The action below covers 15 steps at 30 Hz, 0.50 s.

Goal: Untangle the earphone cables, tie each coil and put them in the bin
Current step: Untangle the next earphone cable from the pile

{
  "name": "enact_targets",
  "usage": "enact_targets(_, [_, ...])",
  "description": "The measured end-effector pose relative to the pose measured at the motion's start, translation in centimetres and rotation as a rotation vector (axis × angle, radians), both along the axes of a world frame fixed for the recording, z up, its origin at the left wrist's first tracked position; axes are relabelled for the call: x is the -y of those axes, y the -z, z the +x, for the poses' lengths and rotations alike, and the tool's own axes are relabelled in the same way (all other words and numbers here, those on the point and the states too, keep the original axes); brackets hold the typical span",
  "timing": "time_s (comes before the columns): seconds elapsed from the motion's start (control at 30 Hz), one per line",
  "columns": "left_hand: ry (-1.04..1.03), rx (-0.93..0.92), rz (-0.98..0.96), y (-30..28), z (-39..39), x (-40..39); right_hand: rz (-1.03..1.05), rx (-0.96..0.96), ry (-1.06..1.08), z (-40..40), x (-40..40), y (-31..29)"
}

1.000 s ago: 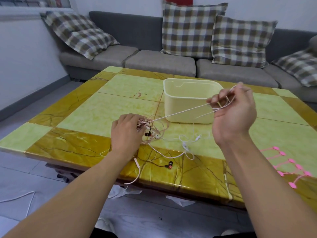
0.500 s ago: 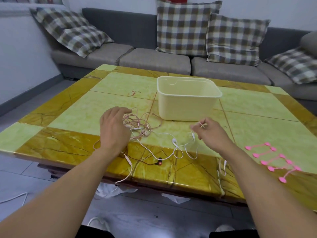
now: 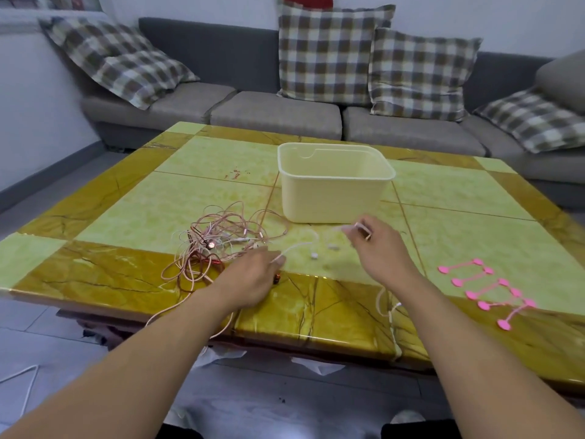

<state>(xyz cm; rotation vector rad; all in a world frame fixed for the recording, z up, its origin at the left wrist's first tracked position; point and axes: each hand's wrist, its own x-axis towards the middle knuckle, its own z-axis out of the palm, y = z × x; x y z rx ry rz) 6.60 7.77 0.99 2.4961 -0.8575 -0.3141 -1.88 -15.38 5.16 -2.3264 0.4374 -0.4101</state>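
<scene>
A: What's the surface like?
B: A glossy bench (image 3: 126, 198) of green and amber marble squares, with a grey sofa (image 3: 275, 115) and checked cushions (image 3: 323, 52) behind the cream bin (image 3: 332, 198).
A: And the cables?
B: The pink tangle (image 3: 221, 242) lies left of the bin. In front of the bin, the left hand (image 3: 253, 280) and right hand (image 3: 380, 248) each pinch the white cable (image 3: 300, 245). Pink ties (image 3: 487, 289) lie to the right

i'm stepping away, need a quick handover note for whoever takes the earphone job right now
Left hand pinches a white earphone cable near the table's front edge.
Right hand pinches the same cable's other stretch, raised just in front of the bin.
Pink and red cables lie tangled left of the bin.
Pink cable ties lie unused at the right.
Done: nothing visibly coiled or tied; the bin's visible part holds nothing.
Left: free the white cable, then coil, tie and bin each.
</scene>
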Motion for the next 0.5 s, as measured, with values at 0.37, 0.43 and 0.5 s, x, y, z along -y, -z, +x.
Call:
enact_targets(0.37, [-0.361, 0.172, -0.086, 0.1, 3.1, -2.1, 0.567, 0.557, 0.2, -0.9, 1.1, -3.3])
enact_targets(0.43, [-0.352, 0.14, -0.026, -0.2, 3.0, -2.1, 0.573, 0.487, 0.165, -1.1, 1.3, -3.0])
enact_targets(0.5, [-0.343, 0.087, 0.043, -1.1, 2.5, -1.9, 0.569, 0.401, 0.127, -1.3, 1.4, -2.7])
